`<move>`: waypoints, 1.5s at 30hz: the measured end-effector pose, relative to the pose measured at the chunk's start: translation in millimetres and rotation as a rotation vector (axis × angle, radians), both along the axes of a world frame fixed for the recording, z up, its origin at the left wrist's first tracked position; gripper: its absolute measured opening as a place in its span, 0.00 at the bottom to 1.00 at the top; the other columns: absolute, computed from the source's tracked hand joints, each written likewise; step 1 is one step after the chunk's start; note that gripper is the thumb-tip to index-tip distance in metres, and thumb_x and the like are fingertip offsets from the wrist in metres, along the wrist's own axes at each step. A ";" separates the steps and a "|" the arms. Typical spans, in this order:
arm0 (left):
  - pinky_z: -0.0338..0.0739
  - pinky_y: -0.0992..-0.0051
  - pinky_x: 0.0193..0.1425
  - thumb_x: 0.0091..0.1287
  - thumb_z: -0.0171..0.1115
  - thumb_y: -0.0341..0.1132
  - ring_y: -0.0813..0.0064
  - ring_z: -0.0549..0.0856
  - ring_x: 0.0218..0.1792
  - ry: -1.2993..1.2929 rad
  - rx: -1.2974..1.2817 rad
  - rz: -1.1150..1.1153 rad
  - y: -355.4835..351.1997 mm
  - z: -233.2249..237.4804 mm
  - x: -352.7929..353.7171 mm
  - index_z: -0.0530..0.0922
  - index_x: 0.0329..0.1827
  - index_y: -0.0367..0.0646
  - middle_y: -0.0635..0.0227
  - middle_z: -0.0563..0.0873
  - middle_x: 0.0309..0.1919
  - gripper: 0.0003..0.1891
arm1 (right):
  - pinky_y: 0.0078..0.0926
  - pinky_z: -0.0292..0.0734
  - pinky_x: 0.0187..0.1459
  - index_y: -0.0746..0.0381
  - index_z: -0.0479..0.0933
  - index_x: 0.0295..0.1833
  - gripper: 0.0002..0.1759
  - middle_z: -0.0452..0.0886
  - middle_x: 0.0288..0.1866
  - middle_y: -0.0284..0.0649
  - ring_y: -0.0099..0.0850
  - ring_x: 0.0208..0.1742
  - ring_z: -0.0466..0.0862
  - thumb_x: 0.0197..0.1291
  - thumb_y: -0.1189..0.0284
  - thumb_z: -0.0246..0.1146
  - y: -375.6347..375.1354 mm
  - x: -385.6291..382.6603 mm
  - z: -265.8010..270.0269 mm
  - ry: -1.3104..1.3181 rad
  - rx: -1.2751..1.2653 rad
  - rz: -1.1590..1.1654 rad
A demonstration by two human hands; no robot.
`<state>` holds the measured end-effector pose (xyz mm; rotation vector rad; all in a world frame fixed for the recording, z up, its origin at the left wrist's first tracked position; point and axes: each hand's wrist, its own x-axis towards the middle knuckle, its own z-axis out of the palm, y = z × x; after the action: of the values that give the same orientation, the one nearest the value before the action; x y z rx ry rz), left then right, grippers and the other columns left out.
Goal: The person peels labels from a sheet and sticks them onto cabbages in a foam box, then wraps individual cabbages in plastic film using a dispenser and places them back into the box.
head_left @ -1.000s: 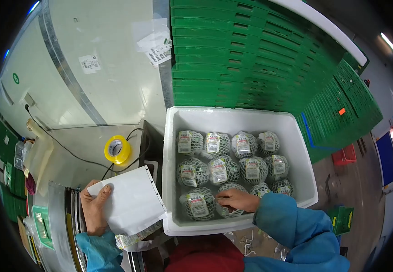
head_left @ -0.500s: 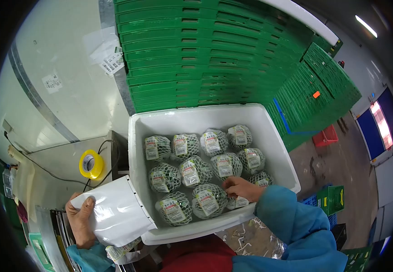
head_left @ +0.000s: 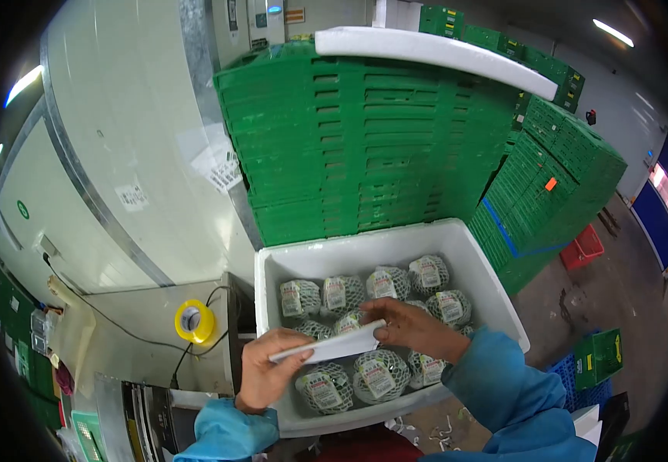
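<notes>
My left hand (head_left: 272, 368) is closed on the near end of a white flat sheet (head_left: 330, 345), seen nearly edge-on over the box. At the sheet's other end, the thumb and fingers of my right hand (head_left: 419, 329) are pinched on its edge. Beneath both hands stands a white foam box (head_left: 509, 312). Inside it lie several round, labelled items in white foam netting, such as a netted item (head_left: 381, 376) near the front wall and another netted item (head_left: 429, 274) at the back right. My hands and the sheet partly cover the middle ones.
Stacked green crates (head_left: 365, 146) rise behind the box, with a white foam lid (head_left: 434, 55) on top. A yellow tape roll (head_left: 195, 323) stands left of the box. At the right are more green crates (head_left: 542, 177) and a red basket (head_left: 582, 247).
The view has tilted up. My left hand has brought the white sheet over the box and turned it nearly edge-on. My right hand has left the netted items and taken the sheet's edge.
</notes>
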<state>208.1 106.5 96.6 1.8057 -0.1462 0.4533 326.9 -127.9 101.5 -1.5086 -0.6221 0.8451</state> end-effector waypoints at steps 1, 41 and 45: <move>0.75 0.71 0.44 0.53 0.67 0.27 0.70 0.83 0.39 -0.123 0.202 0.007 0.7 -0.7 1.8 0.84 0.37 0.46 0.65 0.84 0.36 0.09 | 0.25 0.67 0.56 0.64 0.66 0.63 0.25 0.74 0.53 0.36 0.25 0.53 0.73 0.64 0.65 0.57 0.6 -1.8 8.1 0.001 -0.031 -0.104; 0.71 0.82 0.41 0.63 0.62 0.24 0.86 0.78 0.34 0.045 -0.527 0.242 -26.9 -51.9 -5.9 0.72 0.56 0.37 0.69 0.83 0.31 0.18 | 0.23 0.72 0.47 0.65 0.67 0.56 0.15 0.75 0.49 0.41 0.23 0.44 0.76 0.64 0.80 0.55 8.6 -32.9 -41.2 -0.038 0.323 -0.432; 0.72 0.81 0.46 0.62 0.64 0.24 0.83 0.79 0.37 0.112 -0.524 0.129 -23.0 -52.1 -8.4 0.74 0.55 0.36 0.66 0.84 0.36 0.18 | 0.24 0.72 0.49 0.64 0.66 0.59 0.18 0.74 0.52 0.41 0.25 0.47 0.77 0.64 0.82 0.55 -6.9 -21.5 -50.0 -0.055 0.182 -0.275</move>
<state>199.7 83.4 44.5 1.3234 0.1572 0.4327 305.4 -134.8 51.4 -1.4155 -0.5029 0.5236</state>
